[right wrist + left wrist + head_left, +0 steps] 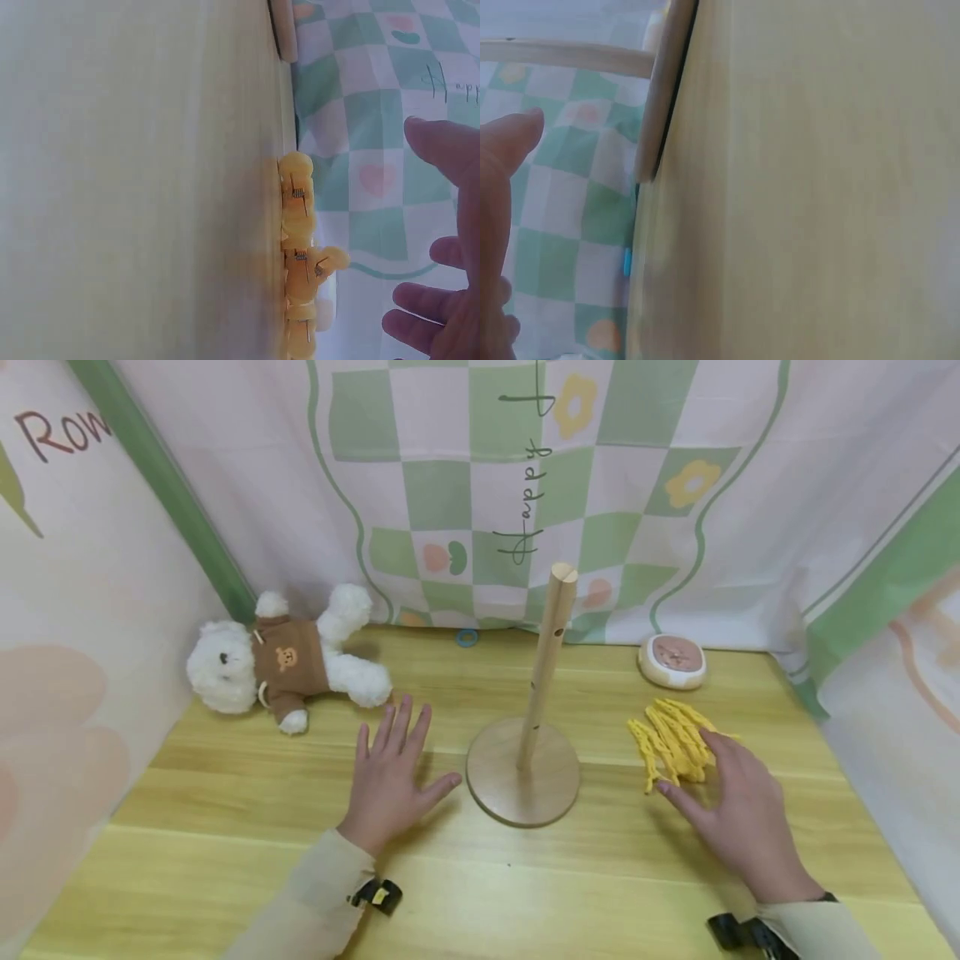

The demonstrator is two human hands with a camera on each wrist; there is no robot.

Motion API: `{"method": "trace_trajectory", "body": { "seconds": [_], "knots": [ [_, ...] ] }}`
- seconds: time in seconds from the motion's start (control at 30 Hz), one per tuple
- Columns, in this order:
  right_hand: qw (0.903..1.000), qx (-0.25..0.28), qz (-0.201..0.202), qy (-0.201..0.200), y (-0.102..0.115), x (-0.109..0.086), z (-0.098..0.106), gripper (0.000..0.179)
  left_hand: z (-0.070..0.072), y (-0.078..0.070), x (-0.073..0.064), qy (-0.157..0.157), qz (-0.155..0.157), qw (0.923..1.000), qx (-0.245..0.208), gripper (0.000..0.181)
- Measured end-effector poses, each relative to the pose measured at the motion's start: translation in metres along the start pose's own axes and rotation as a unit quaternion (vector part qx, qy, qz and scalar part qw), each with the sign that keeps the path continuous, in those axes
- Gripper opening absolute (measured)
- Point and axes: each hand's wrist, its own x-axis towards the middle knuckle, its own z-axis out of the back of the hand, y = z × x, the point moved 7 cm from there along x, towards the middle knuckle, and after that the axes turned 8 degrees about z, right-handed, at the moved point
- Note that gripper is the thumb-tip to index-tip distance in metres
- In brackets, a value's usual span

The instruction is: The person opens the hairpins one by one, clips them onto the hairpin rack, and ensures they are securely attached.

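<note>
A pile of yellow plastic clothespins (675,743) lies at the right of the table, their metal springs visible in the right wrist view. My right hand (750,814) hovers over the near right side of this pile, thumb and fingers apart, gripping nothing. In the middle stands a wooden stand with a round base (491,785) and an upright post (550,643) that has several small holes. To the left of the base, my left hand (390,789) is spread out, holding nothing. The left wrist view shows its thumb (514,139) and part of the stand's base (660,97).
A white plush toy in a brown top (292,656) lies on its back at the far left. A white and pink rounded device (672,661) sits behind the clothespins. Near the back edge is a small blue ring (460,640). Printed curtains (435,443) enclose the table (525,893).
</note>
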Motion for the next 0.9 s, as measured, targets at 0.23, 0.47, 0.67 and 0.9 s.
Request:
{"method": "trace_trajectory", "body": {
  "seconds": [0.23, 0.47, 0.67, 0.9],
  "knots": [
    [0.9981, 0.0, -0.055, 0.027, -0.013, -0.003, -0.004, 0.079, -0.009, -0.01, 0.001, 0.014, 0.003, 0.9995, -0.027, 0.099],
    [0.9956, 0.008, -0.084, 0.041, -0.026, -0.003, -0.008, 0.067, -0.015, -0.018, 0.002, 0.021, 0.005, 0.9985, -0.05, 0.099],
    [0.9905, 0.02, -0.125, 0.054, -0.042, -0.006, -0.013, 0.067, -0.024, -0.026, 0.003, 0.03, 0.004, 0.9971, -0.07, 0.1],
    [0.9852, 0.038, -0.155, 0.061, -0.054, -0.013, -0.016, 0.071, -0.033, -0.032, 0.003, 0.036, 0.006, 0.9954, -0.089, 0.101]
  ]
}}
